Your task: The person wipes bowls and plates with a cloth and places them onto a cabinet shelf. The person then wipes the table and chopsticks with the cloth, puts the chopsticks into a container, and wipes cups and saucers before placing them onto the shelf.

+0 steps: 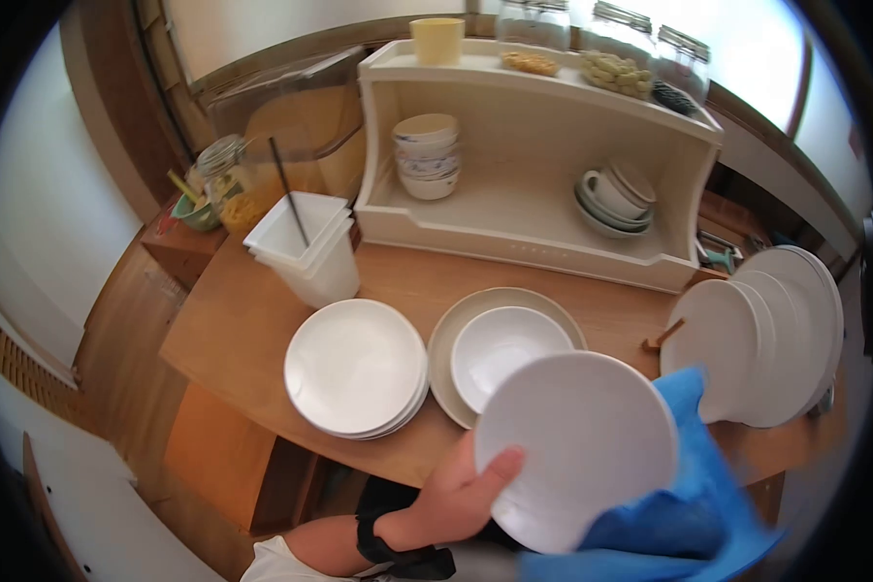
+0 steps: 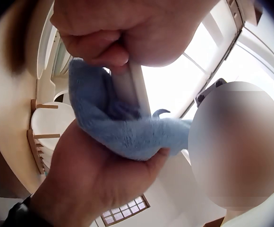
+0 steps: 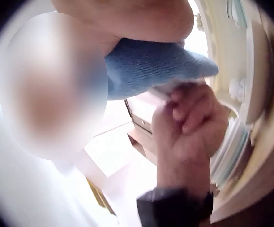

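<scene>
In the head view, my left hand (image 1: 456, 495) grips the near left rim of a white plate (image 1: 582, 436), thumb on its face. A blue cloth (image 1: 694, 514) wraps the plate's lower right edge. My right hand (image 2: 92, 175), hidden behind the cloth in the head view, holds the cloth round the plate's edge in the left wrist view. Behind the held plate, a white bowl (image 1: 504, 354) sits on a larger beige plate (image 1: 444, 349). A stack of white plates (image 1: 354, 364) stands to the left.
White plates (image 1: 713, 339) stand upright in a wooden rack (image 1: 664, 335) at the right. A cream shelf (image 1: 524, 145) at the back holds stacked bowls (image 1: 427, 160) and a cup (image 1: 621, 189). Nested white containers (image 1: 310, 257) stand at the table's left, near a glass jar (image 1: 228, 184).
</scene>
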A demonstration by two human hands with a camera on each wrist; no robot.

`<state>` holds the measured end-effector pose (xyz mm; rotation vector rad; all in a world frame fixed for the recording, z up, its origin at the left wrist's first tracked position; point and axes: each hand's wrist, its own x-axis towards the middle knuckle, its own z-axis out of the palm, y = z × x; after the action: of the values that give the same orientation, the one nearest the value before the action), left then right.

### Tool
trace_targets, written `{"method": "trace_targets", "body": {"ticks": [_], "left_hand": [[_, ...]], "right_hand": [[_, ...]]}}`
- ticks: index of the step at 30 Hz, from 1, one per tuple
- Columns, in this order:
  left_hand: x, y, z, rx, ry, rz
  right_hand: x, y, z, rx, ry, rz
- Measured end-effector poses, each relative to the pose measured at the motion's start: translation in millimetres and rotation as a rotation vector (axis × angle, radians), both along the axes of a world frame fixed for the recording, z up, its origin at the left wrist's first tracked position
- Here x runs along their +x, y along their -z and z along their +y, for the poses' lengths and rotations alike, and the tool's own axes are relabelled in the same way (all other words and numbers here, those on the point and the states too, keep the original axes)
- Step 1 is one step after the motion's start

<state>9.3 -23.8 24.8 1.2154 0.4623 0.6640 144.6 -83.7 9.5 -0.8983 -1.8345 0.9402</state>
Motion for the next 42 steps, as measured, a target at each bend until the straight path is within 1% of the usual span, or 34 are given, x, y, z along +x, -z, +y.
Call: {"method": "trace_targets", "body": {"ticks": [1,3,4,5,9,15,17,18,21,23,24,25,26,28,29,31,33,34,35,36,38,39,41,42], "left_hand": [[0,4,2,-0.126,0.003,0.004],[3,-16,3,-0.477,0.080,-0.035],[6,-14,0,-0.441,0.025,0.070],[9,-8,4,-0.420,0.059,0.091],[15,-9,5,-0.437,0.205,0.066],[17,0,-1,-0.549,0.354,-0.033],[17,7,-4,-0.611,0.392,-0.076],[16,11,-6,-0.643,0.403,-0.100],[8,20,-7,-0.731,0.427,-0.164],[4,24,-6,-0.786,0.444,-0.209],[2,25,-6,-0.814,0.453,-0.232],[-1,26,-6,-0.845,0.460,-0.250],[-4,25,-7,-0.873,0.467,-0.272],[-9,23,-7,-0.926,0.485,-0.318],[-12,23,-6,-0.953,0.491,-0.343],[-16,22,-5,-1.007,0.500,-0.401],[-20,23,-3,-1.058,0.507,-0.463],[-22,23,-2,-1.085,0.511,-0.494],[-25,18,-3,-1.113,0.516,-0.523],[-24,22,0,-1.116,0.513,-0.524],[-23,30,3,-0.948,0.418,-0.438],[-23,33,5,-0.863,0.372,-0.394],[-21,38,7,-0.692,0.281,-0.309],[-20,40,7,-0.607,0.234,-0.268]], "right_hand": [[4,-4,-2,0.013,0.031,-0.010],[8,-13,-8,0.053,0.111,-0.017],[10,-14,-11,0.078,0.153,-0.015],[11,-16,-13,0.102,0.190,-0.010],[12,-24,-17,0.197,0.324,0.023],[18,-39,-28,0.273,0.439,0.011],[31,-48,-22,0.101,0.276,0.347],[27,-40,-24,0.098,0.282,0.349],[-15,10,-36,0.254,0.475,0.322],[-34,28,-38,0.359,0.603,0.297],[-35,10,-37,0.613,0.729,-0.024],[-33,-18,-37,0.854,0.839,-0.357],[-28,-40,-38,0.853,0.846,-0.354],[-12,-77,-33,0.684,0.642,-0.142],[0,-83,-27,0.685,0.644,-0.139],[24,-86,-11,0.519,0.520,-0.022],[40,-78,8,0.431,0.372,-0.087],[35,-60,4,0.175,0.186,0.423],[32,-61,-2,0.095,0.261,0.627],[29,-54,4,-0.195,0.162,0.988],[34,-48,2,-0.471,0.097,1.141],[31,-39,-1,-0.476,0.098,1.142],[15,-15,-11,-0.513,0.149,0.973],[12,-12,-16,-0.517,0.148,0.969]]}}
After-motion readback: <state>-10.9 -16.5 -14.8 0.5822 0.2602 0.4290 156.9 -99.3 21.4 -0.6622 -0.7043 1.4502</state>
